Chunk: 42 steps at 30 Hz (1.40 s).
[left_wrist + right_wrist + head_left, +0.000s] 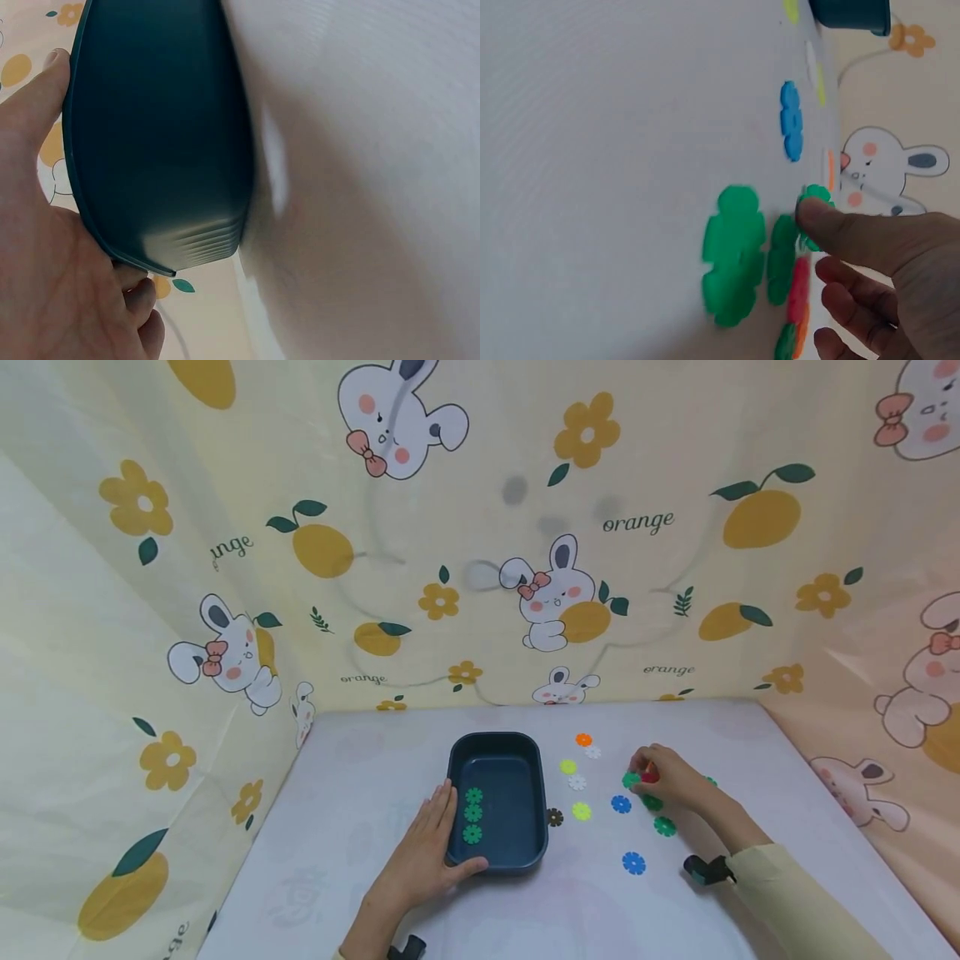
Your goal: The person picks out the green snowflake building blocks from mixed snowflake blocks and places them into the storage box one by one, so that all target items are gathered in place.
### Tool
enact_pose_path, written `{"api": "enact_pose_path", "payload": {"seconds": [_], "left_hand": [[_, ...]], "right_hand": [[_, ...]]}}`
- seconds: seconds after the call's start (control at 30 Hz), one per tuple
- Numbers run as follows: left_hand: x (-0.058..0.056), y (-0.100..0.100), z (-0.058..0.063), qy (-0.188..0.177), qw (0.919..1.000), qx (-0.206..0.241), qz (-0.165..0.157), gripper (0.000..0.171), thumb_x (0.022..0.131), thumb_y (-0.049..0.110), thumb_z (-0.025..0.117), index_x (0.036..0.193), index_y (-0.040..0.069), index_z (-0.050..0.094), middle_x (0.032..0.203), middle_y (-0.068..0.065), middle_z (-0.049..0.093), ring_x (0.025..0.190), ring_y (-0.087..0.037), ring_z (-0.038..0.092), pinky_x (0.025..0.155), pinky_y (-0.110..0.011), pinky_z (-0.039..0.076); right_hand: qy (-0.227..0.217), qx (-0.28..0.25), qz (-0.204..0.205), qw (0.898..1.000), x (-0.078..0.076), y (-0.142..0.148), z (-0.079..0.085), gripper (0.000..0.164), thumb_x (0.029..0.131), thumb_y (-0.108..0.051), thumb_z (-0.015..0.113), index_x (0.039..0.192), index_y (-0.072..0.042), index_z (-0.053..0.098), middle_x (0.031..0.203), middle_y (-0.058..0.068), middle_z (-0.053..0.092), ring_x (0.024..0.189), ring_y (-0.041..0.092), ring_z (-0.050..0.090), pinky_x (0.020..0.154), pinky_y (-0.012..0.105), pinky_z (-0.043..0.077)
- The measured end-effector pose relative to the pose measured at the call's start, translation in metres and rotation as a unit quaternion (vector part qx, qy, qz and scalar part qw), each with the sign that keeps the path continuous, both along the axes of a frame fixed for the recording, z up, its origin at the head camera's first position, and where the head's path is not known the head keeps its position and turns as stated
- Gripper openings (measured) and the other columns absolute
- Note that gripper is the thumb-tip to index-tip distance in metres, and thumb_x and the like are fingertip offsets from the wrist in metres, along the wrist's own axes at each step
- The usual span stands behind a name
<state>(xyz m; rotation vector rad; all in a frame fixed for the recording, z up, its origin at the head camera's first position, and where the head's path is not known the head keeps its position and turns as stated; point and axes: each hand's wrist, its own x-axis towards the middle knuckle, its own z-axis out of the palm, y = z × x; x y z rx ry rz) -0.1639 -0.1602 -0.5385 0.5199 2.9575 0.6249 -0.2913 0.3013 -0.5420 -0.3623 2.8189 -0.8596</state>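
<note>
My left hand (426, 843) rests along the left side of a dark teal plastic bin (543, 806), fingers straight along the rim and thumb at the near edge. Inside the bin, several green interlocking snowflake discs (472, 813) lie in a row by the left wall. My right hand (671, 777) pinches a green snowflake disc (817, 196), tilted up off the table, with the thumb against it in the right wrist view. Under and beside that hand lie a red disc (799, 289), an orange disc (802, 330) and more green discs (735, 255).
Between bin and right hand are scattered blue discs (621, 804), yellow discs (581, 811), white discs (577, 782) and an orange disc (583, 740). A brown disc (555, 817) lies against the bin's right side. Printed cloth (465, 527) surrounds the white table (360, 760).
</note>
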Motion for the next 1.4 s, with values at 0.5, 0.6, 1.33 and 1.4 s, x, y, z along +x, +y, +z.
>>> {"api": "enact_pose_path", "payload": {"seconds": [0.5,0.6,1.33,1.4], "left_hand": [[0.001,0.0,0.001,0.002,1.0,-0.002,-0.002,0.12,0.093,0.078,0.064,0.173,0.007,0.009,0.182,-0.005,0.002,0.168,-0.023,0.004,0.136,-0.048,0.013],[0.001,0.0,0.001,0.001,1.0,-0.002,-0.002,0.12,0.093,0.078,0.064,0.173,0.007,0.009,0.182,-0.005,0.002,0.168,-0.023,0.004,0.136,-0.048,0.013],[-0.001,0.0,0.002,-0.007,1.0,-0.003,-0.002,0.12,0.093,0.078,0.065,0.173,0.008,0.008,0.182,-0.006,0.002,0.168,-0.025,0.004,0.135,-0.05,0.014],[-0.001,0.0,0.001,-0.006,1.0,-0.001,-0.002,0.12,0.093,0.077,0.065,0.173,0.008,0.009,0.182,-0.006,0.002,0.168,-0.025,0.005,0.135,-0.05,0.014]], "right_hand": [[0.019,-0.023,0.043,0.999,-0.002,-0.028,0.027,0.008,0.101,-0.005,0.073,0.105,-0.012,0.072,0.097,0.001,0.069,0.09,0.021,0.06,0.08,0.036,0.058],[0.026,-0.047,0.046,0.997,-0.005,-0.038,0.033,0.009,0.1,-0.006,0.074,0.106,-0.012,0.073,0.1,0.0,0.071,0.092,0.02,0.063,0.085,0.037,0.061],[0.038,-0.229,0.125,0.965,-0.014,-0.154,0.051,0.015,0.1,-0.001,0.074,0.113,-0.007,0.077,0.1,0.006,0.074,0.091,0.021,0.069,0.083,0.025,0.06],[0.034,-0.227,0.128,0.965,-0.017,-0.162,0.048,0.014,0.1,-0.002,0.075,0.113,-0.008,0.077,0.1,0.004,0.073,0.09,0.02,0.068,0.082,0.024,0.06]]}}
